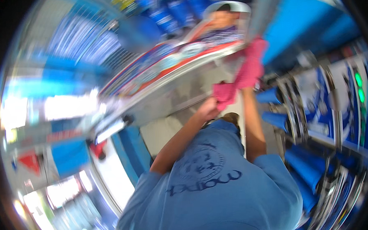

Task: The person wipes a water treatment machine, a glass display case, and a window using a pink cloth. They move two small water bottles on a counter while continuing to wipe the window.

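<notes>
A pink cloth (249, 68) with a textured weave stretches between my arms. The fingers of my left hand (209, 109) are closed on its lower left end, just in front of my blue shirt. My right forearm (253, 120) reaches up beneath the cloth, and the cloth covers my right hand, so its fingers do not show. The upper end of the cloth lies against or close to a grey upright at the end of a shelf (183, 84); blur hides whether they touch.
Above the shelf's printed front strip (162, 71) stand several blue containers (164, 18) and a display card (225, 22). At the right, a rack holds flat packs (309, 102) and blue rolled or tube-shaped items (301, 167). Bright windows (70, 107) blur at the left.
</notes>
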Motion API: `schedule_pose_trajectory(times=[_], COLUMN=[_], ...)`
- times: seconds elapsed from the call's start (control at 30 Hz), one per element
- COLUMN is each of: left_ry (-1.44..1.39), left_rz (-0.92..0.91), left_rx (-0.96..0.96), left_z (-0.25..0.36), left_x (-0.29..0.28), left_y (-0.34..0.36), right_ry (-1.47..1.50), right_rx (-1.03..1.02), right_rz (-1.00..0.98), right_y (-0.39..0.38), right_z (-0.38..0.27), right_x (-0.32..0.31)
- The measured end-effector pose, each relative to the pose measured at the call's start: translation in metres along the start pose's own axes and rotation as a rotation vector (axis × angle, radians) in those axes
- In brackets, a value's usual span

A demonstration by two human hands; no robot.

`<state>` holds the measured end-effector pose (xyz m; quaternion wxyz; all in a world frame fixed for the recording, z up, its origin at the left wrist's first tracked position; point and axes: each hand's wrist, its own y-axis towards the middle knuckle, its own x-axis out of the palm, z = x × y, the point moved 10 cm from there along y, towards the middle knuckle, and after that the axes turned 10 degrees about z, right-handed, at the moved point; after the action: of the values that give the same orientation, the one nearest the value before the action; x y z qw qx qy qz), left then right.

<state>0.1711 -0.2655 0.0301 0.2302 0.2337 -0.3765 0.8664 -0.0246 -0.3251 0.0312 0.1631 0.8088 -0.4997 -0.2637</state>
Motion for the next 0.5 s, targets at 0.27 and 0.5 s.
schedule_pose_trajectory(times=[0.27,0.5], left_ry=[-0.358,-0.483], left_rz=[0.016,0.396], left_rx=[0.421,0.721], left_z=[0.081,0.097], left_x=[-0.037,-0.185], left_y=[-0.015,-0.074], right_ry=[0.140,0.394], right_rx=[-0.019,0.004], right_rz=[-0.037,-0.221], right_y=[-0.010,-0.095], right_z=[-0.060,-0.149], right_x=[0.010,0.042])
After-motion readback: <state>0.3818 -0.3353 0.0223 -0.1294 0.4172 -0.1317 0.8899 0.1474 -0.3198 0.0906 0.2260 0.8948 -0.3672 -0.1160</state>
